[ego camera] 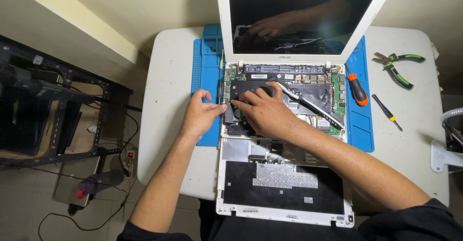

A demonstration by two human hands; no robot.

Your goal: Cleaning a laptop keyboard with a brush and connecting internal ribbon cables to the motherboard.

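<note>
**Laptop opened up, both hands at the fan corner**

Laptop (284, 91), white and with its top cover removed, lies on a blue work mat (205, 62) in the middle of a pale surface (166, 120); its dark screen (301, 21) stands upright at the far side. The exposed interior shows a green circuit board (340, 94), a black shielded area and a thin white cable running diagonally across it. The left hand (200, 113) rests at the laptop's left edge, thumb and forefinger pinched together on something too small to make out. The right hand (263, 111) lies palm down over the black fan area in the left part of the chassis, fingers curled and touching it; whether this grip has hold of anything cannot be told. The two hands are just beside each other.

Nearer the person, the detached keyboard cover (284, 190) lies face down, its black backing and a metal patch showing. On the mat to the right lies an orange-handled screwdriver (358, 89). Further right on the bare surface are a slim black screwdriver (387, 112) and green-handled pliers (398, 67).
</note>
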